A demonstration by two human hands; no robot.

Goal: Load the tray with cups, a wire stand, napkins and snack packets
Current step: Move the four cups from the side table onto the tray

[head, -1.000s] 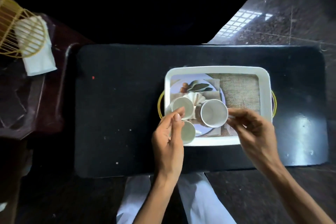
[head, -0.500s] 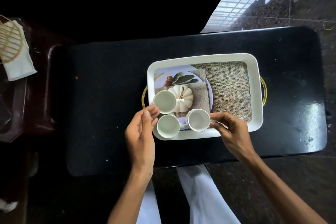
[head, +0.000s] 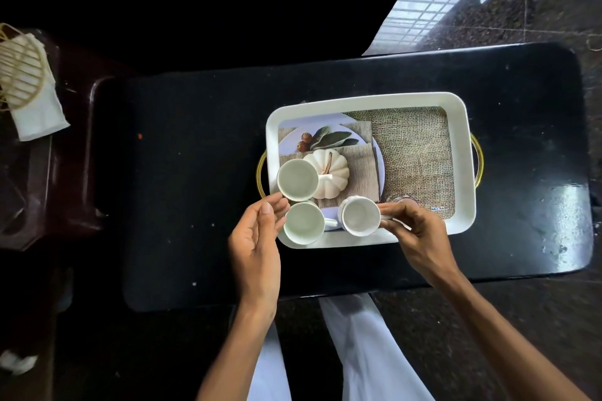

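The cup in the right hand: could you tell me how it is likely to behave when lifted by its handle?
The cup looks glazed and rigid, so probably fragile and a little slippery. The right hand pinches only its small handle, so it may tilt. It stands close to a second cup and could knock it.

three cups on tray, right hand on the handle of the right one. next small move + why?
Probably release that cup and pull the right hand back. All three cups stand upright inside the tray, so that step looks done. The wire stand and napkin still sit far left, off the tray; the left hand is nearer them.
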